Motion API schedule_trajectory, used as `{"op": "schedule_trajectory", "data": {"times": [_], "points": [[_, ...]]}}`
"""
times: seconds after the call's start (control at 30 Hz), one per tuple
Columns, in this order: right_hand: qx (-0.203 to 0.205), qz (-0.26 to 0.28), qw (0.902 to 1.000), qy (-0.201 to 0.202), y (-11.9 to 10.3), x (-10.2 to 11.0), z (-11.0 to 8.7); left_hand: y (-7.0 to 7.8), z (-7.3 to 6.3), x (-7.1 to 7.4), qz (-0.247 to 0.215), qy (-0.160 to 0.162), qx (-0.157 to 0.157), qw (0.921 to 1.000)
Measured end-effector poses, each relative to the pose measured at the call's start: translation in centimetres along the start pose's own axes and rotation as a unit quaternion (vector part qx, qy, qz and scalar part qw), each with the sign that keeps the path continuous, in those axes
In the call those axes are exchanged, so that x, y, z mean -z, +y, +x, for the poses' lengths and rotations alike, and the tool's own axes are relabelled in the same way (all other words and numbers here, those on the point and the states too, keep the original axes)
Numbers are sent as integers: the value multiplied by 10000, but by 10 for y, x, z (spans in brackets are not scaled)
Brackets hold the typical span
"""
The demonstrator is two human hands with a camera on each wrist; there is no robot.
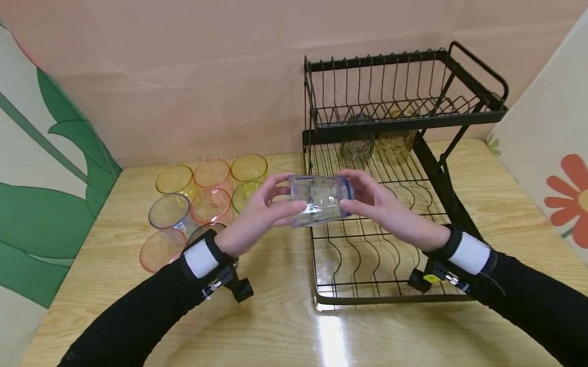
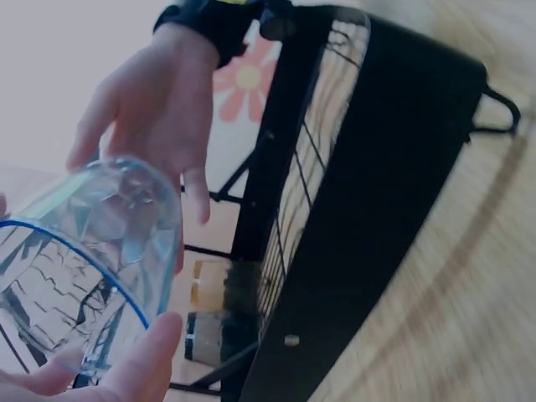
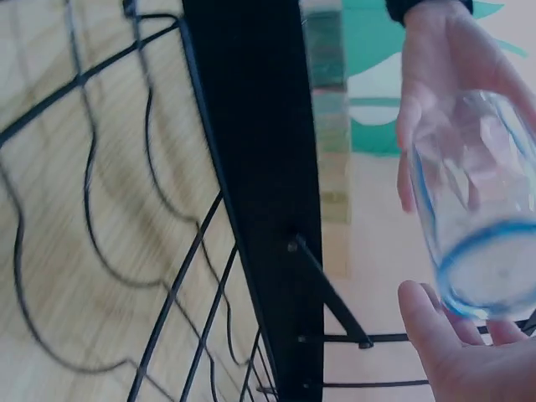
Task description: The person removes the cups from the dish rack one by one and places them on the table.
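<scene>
A clear faceted drinking glass point(image 1: 317, 199) with blue colouring at its end lies on its side in the air between my hands, over the left part of the black dish rack. My left hand point(image 1: 270, 204) grips its wider end, thumb in front and fingers behind. At the narrower, blue-tinted end my right hand point(image 1: 373, 198) holds it with thumb and fingers. In the left wrist view the glass point(image 2: 134, 213) shows a blue edge by the left thumb point(image 2: 151, 356). The right wrist view has a blue ring on the glass point(image 3: 477, 167) near the right fingers.
The two-tier black dish rack point(image 1: 406, 123) stands on the wooden table point(image 1: 263, 342). A dark glass point(image 1: 357, 146) and an amber glass point(image 1: 395, 143) sit on its lower tier at the back. Several coloured-rim glasses point(image 1: 169, 211) are grouped at left, partly hidden by my left arm.
</scene>
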State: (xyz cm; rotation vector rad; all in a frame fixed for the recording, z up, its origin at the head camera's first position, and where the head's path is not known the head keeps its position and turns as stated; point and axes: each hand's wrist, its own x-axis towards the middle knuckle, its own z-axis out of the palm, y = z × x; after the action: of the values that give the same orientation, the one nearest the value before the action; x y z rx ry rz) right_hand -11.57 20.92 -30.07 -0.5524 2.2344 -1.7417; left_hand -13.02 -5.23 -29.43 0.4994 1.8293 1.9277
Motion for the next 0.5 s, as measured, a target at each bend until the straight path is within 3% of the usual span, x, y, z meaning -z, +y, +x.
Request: {"op": "schedule_trajectory", "data": {"times": [0.1, 0.23, 0.37, 0.5], "points": [[231, -328, 9992, -49, 2, 2, 0, 2, -2, 5, 472, -83, 99, 9988], [536, -547, 9971, 4, 2, 6, 0, 5, -8, 14, 1337, -200, -45, 9908], [615, -721, 9955, 95, 4, 13, -2, 10, -16, 21, 2147, -299, -309, 9757], [570, -891, 9941, 257, 6, 20, -5, 15, -26, 28, 2901, -476, -525, 9544]]}}
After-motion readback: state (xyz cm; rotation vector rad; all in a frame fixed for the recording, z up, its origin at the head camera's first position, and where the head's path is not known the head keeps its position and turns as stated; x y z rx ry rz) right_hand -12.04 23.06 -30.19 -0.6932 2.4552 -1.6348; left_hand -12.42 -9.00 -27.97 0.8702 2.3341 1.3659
